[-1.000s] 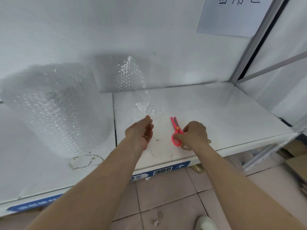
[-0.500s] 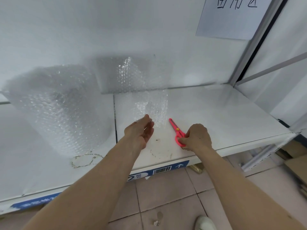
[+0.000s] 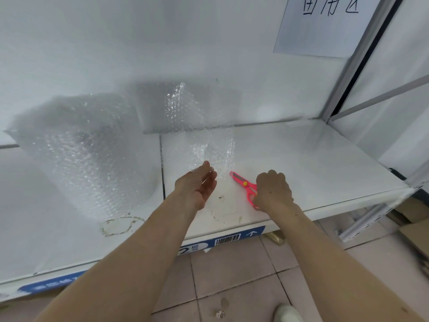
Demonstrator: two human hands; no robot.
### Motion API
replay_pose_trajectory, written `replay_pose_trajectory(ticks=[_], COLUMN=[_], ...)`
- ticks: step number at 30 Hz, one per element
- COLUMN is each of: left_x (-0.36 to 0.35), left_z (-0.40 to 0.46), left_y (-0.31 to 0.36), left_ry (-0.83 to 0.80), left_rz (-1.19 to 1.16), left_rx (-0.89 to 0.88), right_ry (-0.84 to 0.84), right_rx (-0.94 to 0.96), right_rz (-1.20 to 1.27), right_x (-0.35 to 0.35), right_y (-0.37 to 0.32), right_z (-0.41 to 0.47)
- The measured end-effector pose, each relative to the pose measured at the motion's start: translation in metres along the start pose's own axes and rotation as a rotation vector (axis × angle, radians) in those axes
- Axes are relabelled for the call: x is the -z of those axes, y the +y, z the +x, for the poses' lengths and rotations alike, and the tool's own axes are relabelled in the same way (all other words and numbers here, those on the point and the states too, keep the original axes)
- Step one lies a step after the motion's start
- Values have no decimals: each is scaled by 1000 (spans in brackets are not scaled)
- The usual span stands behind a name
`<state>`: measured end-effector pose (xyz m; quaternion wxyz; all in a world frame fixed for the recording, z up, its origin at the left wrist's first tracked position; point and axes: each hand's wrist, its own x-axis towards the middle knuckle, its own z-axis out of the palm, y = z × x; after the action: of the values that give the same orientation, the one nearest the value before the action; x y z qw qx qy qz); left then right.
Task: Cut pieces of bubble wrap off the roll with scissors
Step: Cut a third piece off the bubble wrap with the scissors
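A large roll of clear bubble wrap (image 3: 76, 154) lies on the white shelf (image 3: 301, 163) at the left. From it a sheet of bubble wrap (image 3: 209, 147) runs right along the back wall and hangs down to my left hand (image 3: 197, 187), which pinches its lower edge. My right hand (image 3: 274, 190) is shut on the handles of the pink scissors (image 3: 243, 183). The blades are closed, lie low over the shelf and point up-left toward the sheet's right corner, just short of it.
A paper sign (image 3: 325, 24) with handwriting hangs on the wall at the upper right. A metal upright (image 3: 355, 59) frames the shelf's right side. Below the shelf edge with its blue barcode label (image 3: 227, 239) is tiled floor, with cardboard (image 3: 413, 224) at the right.
The sheet has been drawn further right and hangs flatter in front of my left hand. My right hand has turned the scissors so their blades tilt further left, toward the sheet.
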<state>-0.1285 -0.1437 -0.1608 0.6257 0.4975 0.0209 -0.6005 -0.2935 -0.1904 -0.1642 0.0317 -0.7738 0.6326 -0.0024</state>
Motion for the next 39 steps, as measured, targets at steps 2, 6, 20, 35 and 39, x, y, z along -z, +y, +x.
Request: replay_pose_trajectory(ticks=[2,6,20,35,39], left_x=[0,0,-8,-11,-11], left_z=[0,-2,-4,1,6], left_y=[1,3,4,5,2], left_ry=[2,-1,42,51,92], left_rz=[2,1,100,8,-30], left_rx=[-3,7,1,-10,-49], right_ry=[41,174,-487,-556,-593], right_rx=[17,-113,-70,37,35], right_rz=[-79,334,1121,1140,1171], right_x=[-2,-3,11,5,3], right_y=[1,10,-32,-48,-49], right_z=[-1,-2,-60,-67,-68])
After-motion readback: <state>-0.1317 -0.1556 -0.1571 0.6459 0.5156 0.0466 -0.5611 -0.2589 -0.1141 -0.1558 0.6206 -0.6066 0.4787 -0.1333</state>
